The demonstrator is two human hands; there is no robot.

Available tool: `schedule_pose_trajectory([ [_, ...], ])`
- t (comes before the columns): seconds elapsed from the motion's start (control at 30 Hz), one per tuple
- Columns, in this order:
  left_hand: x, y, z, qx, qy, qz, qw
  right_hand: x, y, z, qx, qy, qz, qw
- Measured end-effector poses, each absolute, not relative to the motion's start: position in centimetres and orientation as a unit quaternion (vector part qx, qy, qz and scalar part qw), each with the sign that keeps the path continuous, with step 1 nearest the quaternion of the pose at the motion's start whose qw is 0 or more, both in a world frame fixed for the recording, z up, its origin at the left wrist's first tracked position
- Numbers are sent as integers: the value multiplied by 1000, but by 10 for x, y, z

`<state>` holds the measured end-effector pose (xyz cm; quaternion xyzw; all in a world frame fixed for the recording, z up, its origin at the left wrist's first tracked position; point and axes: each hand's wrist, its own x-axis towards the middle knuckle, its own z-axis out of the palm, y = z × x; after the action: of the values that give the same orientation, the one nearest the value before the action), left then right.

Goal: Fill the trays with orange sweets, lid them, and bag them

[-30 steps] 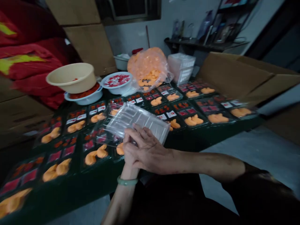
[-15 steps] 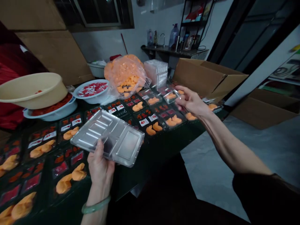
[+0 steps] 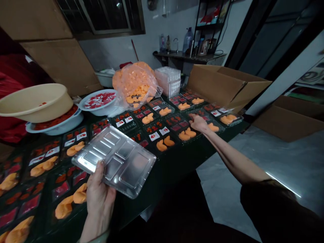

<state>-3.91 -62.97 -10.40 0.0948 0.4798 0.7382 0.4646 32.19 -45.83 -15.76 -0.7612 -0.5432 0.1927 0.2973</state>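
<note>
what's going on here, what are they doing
A person holds a clear plastic compartment tray in their left hand, above rows of black trays on a table. Each tray holds orange pieces and red-and-white packets. Their right hand reaches onto one tray. A clear bag of orange pieces sits behind.

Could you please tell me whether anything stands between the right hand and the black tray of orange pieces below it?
Nothing visible does: the right hand sits directly over the black plastic tray of orange pieces.
</note>
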Motion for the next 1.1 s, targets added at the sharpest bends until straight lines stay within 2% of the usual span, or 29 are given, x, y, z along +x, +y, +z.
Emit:
schedule_pose_trajectory([
  [0.37, -37, -631, -102, 64, 458, 746, 479, 324, -455, -155, -733, -535, 218, 359],
  [0.53, -38, -630, -110, 72, 452, 743, 488, 317, -453, -157, -745, -550, 208, 314],
  [0.8, -40, -632, -108, 47, 458, 737, 495, 302, -458, -162, -795, -568, 97, 191],
  [1.1, -40, -631, -106, 33, 456, 725, 514, 292, -465, -161, -723, -673, 18, 154],
])
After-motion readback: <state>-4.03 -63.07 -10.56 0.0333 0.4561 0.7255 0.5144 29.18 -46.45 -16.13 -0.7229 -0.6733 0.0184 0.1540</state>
